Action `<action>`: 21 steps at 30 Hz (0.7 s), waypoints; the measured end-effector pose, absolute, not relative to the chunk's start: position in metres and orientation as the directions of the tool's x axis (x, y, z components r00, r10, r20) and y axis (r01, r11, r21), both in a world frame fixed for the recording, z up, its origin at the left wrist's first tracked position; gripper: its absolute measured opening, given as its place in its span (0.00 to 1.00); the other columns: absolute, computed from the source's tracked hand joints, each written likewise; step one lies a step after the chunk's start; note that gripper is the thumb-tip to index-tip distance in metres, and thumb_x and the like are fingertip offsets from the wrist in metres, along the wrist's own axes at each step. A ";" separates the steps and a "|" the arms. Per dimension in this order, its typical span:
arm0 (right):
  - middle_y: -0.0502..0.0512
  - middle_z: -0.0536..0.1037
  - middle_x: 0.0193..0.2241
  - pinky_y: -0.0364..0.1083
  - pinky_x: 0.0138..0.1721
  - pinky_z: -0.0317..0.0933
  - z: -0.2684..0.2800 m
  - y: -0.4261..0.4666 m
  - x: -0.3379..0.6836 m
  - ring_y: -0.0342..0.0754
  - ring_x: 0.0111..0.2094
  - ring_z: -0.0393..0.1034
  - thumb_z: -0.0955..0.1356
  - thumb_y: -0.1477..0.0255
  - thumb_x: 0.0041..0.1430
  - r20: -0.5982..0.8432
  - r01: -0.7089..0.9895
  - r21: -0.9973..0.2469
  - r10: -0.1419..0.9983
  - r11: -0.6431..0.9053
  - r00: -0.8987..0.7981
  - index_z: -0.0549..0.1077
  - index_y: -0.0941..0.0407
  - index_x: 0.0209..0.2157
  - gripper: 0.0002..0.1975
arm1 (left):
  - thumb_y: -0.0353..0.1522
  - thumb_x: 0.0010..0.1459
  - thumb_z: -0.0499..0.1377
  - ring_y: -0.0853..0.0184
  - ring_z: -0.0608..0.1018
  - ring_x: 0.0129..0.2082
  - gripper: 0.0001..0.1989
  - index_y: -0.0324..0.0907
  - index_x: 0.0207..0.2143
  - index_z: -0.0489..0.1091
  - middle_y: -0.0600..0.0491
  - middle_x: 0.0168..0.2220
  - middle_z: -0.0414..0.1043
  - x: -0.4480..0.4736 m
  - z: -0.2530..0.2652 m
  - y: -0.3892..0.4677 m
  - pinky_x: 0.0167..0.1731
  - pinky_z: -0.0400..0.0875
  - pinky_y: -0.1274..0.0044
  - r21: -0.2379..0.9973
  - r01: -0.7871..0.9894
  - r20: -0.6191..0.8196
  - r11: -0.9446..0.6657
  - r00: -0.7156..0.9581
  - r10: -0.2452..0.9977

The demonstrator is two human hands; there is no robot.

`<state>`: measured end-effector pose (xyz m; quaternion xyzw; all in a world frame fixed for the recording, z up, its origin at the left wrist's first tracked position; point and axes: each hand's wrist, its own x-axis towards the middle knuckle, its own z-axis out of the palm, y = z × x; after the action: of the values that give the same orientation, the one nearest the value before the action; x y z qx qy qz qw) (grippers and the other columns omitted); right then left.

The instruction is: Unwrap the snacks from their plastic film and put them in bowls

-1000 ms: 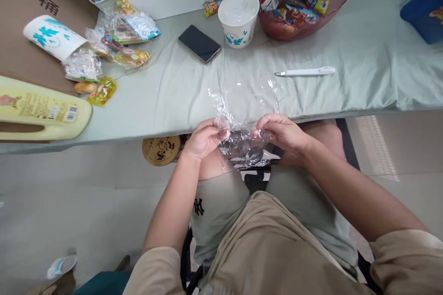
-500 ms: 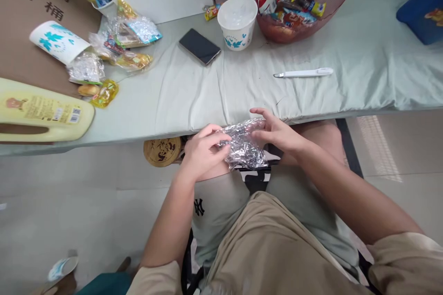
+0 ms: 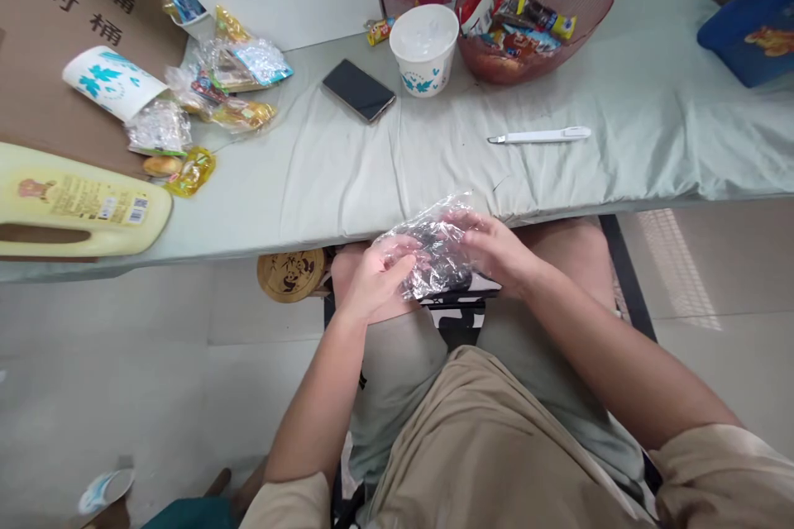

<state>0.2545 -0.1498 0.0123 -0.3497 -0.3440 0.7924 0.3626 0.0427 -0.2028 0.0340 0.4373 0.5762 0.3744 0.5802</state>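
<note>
Crinkled clear plastic film (image 3: 437, 252) is spread between my two hands above my lap, at the table's front edge. Whether it is a bag or a loose sheet I cannot tell. My left hand (image 3: 383, 274) grips its left side, thumb on top and the other fingers showing through the plastic. On the right side, my right hand (image 3: 496, 250) has its fingers curled on the film, some of them seen through it. Beyond them on the cloth lie a white craft knife (image 3: 539, 135) and a black phone (image 3: 358, 89).
A white paper cup (image 3: 425, 50) stands beside a pink glass bowl (image 3: 527, 58) of wrapped snacks. At left are a tipped paper cup (image 3: 115, 83), several snack packets (image 3: 241, 111) and a yellow jug (image 3: 80, 202). A blue container (image 3: 750, 33) stands at right, a round stool (image 3: 290, 275) below.
The plastic is spread wider and flatter, with its upper edge raised. My right fingers, stretched out before, are now curled behind the film; my left fingers have moved under it.
</note>
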 end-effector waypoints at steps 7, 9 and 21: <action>0.52 0.80 0.28 0.44 0.33 0.66 0.006 -0.161 0.266 0.44 0.29 0.74 0.78 0.58 0.53 -0.351 -0.154 -0.850 0.761 -0.503 -0.546 0.74 0.56 0.32 0.18 | 0.32 0.53 0.67 0.69 0.78 0.24 0.12 0.40 0.40 0.74 0.56 0.23 0.77 0.028 0.052 -0.197 0.28 0.75 0.76 0.807 0.227 -0.590 0.545 0.331 0.736; 0.51 0.80 0.28 0.43 0.30 0.65 0.005 -0.162 0.270 0.44 0.28 0.74 0.78 0.56 0.53 -0.371 -0.168 -0.824 0.739 -0.542 -0.563 0.74 0.55 0.34 0.19 | 0.33 0.51 0.69 0.70 0.76 0.22 0.13 0.39 0.39 0.75 0.57 0.22 0.75 0.023 0.053 -0.196 0.27 0.73 0.77 0.824 0.187 -0.565 0.535 0.322 0.759; 0.48 0.77 0.27 0.44 0.28 0.66 0.002 -0.166 0.276 0.45 0.26 0.73 0.76 0.49 0.53 -0.355 -0.217 -0.817 0.762 -0.534 -0.541 0.75 0.53 0.45 0.27 | 0.41 0.60 0.65 0.64 0.82 0.33 0.17 0.40 0.46 0.78 0.50 0.33 0.81 0.035 0.030 -0.198 0.35 0.77 0.74 0.909 0.057 -0.412 0.413 0.272 0.869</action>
<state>0.2760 -0.1664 0.0017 -0.3668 -0.3715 0.7954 0.3079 0.0352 -0.1978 0.0301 0.4462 0.5194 0.3071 0.6609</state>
